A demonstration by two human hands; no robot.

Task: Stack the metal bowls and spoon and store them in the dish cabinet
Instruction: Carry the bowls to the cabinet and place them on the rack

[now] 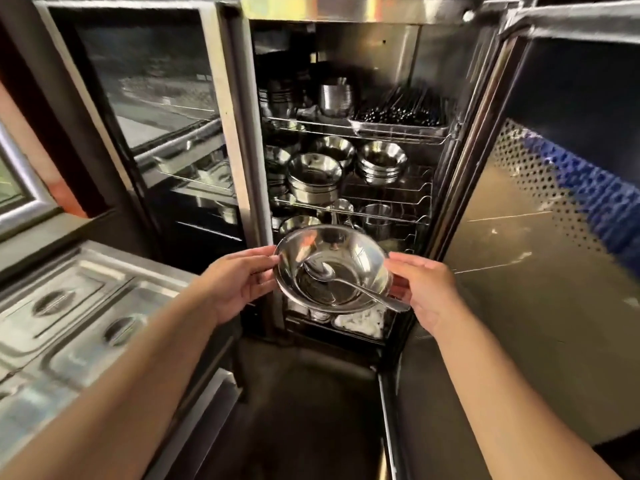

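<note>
- Bowls [332, 268], stacked, are being held in front of the open dish cabinet [346, 133].
- Left hand [235, 282] is gripping the stack's left rim; right hand [424, 289] is gripping the right rim.
- Spoon [346, 280] is lying inside the top bowl, handle overhanging the rim toward the right hand.
- More bowls are sitting on the wire shelves [391, 188].

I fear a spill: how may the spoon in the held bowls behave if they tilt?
The spoon lies loose on polished metal, so it would probably slide. Its handle overhangs the bowls' rim toward the right hand, so it may tip out there.
</note>
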